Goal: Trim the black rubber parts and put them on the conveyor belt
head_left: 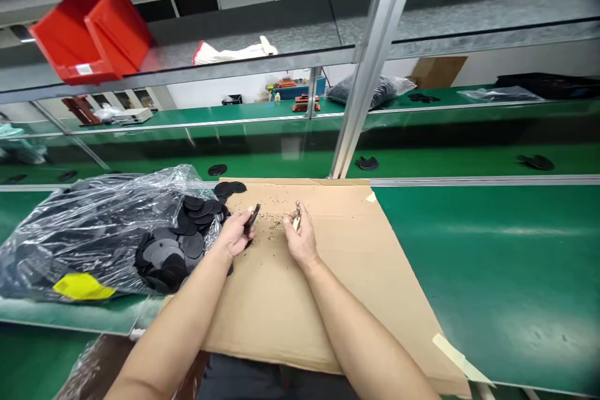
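At frame centre, my left hand pinches a black disc; my right hand grips a small tool over the cardboard.

Two hands are showing, left and right; one cardboard sheet, one plastic bag and two red bins are sitting in view

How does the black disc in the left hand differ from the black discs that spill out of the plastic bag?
The disc in the left hand is single and held edge-on above the cardboard sheet; the discs at the plastic bag mouth lie in an overlapping heap, mostly flat. The held disc shows only its thin edge; the heap shows round faces. Both are black and thin. The right hand holds a small tool.
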{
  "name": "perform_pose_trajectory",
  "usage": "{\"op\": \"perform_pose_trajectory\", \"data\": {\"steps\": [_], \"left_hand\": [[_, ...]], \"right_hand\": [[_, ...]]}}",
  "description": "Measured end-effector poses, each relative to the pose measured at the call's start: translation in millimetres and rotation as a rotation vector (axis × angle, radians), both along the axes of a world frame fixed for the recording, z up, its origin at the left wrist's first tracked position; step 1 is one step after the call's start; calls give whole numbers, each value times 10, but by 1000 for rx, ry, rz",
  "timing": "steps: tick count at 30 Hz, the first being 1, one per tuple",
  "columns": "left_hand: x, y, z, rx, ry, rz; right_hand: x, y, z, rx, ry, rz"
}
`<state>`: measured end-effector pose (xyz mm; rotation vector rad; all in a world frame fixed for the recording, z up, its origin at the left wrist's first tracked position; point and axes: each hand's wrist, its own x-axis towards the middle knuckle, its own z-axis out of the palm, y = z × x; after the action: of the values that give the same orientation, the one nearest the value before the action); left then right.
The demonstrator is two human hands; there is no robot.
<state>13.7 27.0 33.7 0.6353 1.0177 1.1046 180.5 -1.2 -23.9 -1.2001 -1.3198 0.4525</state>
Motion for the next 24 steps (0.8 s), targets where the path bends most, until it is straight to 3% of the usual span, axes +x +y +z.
{"op": "perform_pose_trajectory", "data": {"steps": [4,7,14,24], "left_hand": [[-124,-113,-143,80,-75,-88],[-138,-90,-200,200,-113,2],[-141,-34,-244,103,-188,106],[-155,-71,-198,74,-132,67]], "right_hand": [[-31,-113,116,48,-325,87],[-50,-165,137,61,-449,133],[-13,-173,153,105,-541,145],[-61,-206,179,90,-638,214]]}}
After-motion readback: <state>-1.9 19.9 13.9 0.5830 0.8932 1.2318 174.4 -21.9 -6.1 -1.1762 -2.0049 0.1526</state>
